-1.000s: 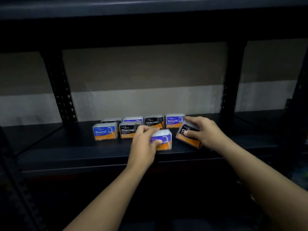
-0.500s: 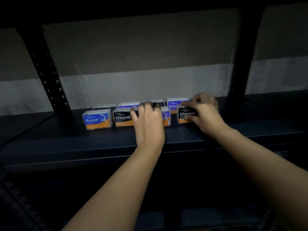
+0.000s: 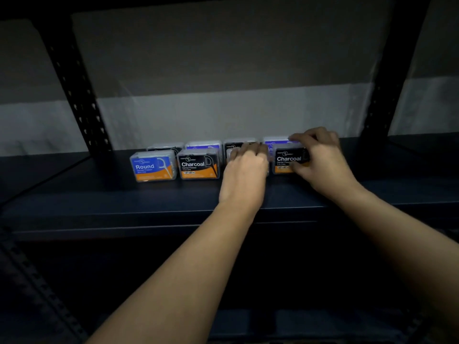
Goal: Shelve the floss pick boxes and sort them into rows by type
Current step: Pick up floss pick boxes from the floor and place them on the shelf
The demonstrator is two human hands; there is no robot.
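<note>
Since the earlier frame your right hand [image 3: 320, 155] has squared the Charcoal box [image 3: 289, 161] upright at the front row's right end on the shelf [image 3: 99, 202], fingers still pinching its glossy rectangular plastic. Left hand [image 3: 244, 170] curls over the neighbouring box, mostly hidden.

Dim stockroom or shop backroom: dark slotted-steel shelving [image 3: 82, 100], rows of retail floss pick boxes [image 3: 198, 165], bare two-tone wall [image 3: 223, 83].

The box under the left hand [image 3: 244, 170] is almost wholly covered; its label cannot be read. At twelve o'clock of it, the back-row boxes [image 3: 203, 146] are half hidden.
</note>
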